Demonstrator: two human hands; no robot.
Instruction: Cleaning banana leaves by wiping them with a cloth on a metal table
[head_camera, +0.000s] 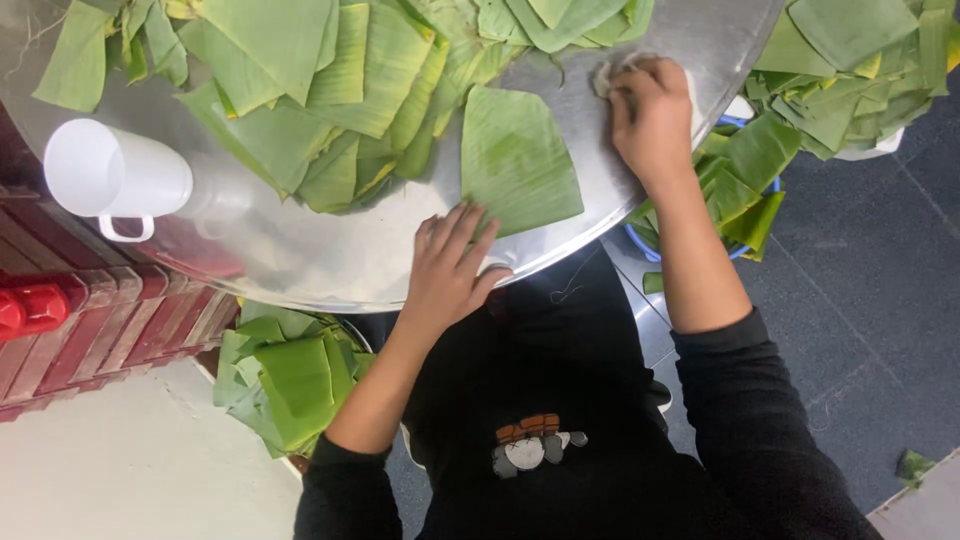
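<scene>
Nearest us, our left hand (452, 268) lies flat with fingers spread, its fingertips on the lower edge of a single green banana leaf piece (518, 160) on the round shiny metal tray (330, 262). Farther off, our right hand (652, 118) is clenched around a pale crumpled cloth (612, 72), pressing it on the tray beside the leaf. Beyond lies a heap of cut green leaves (330, 80), with a white plastic mug (112, 175) to its left

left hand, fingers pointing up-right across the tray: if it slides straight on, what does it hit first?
The left hand already has its fingertips at the edge of the single banana leaf piece lying on the metal tray, so it would probably meet that leaf first.
</scene>
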